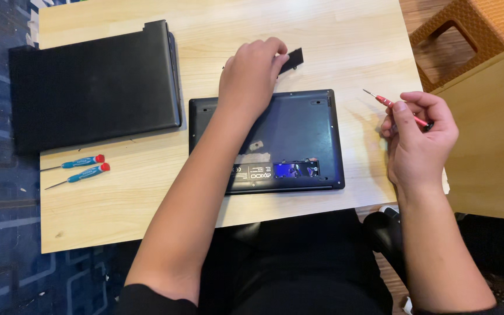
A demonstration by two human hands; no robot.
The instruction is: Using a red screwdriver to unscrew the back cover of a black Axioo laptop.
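A small dark laptop (298, 137) lies upside down in the middle of the light wooden table (333, 35), with an open slot showing blue parts (296, 170) near its front edge. My left hand (252, 76) reaches past the laptop's far edge and is closed on a small flat black cover piece (292, 59) resting on the table. Off to the right of the laptop, my right hand (418, 137) holds a thin red-handled screwdriver (393, 105), its metal tip pointing up and left.
A larger black laptop (94, 87) lies on the table's left part, overhanging the edge. Two blue screwdrivers with red caps (80, 166) lie in front of it. A brown woven stool (468, 29) stands at the top right beside a wooden board (491, 134).
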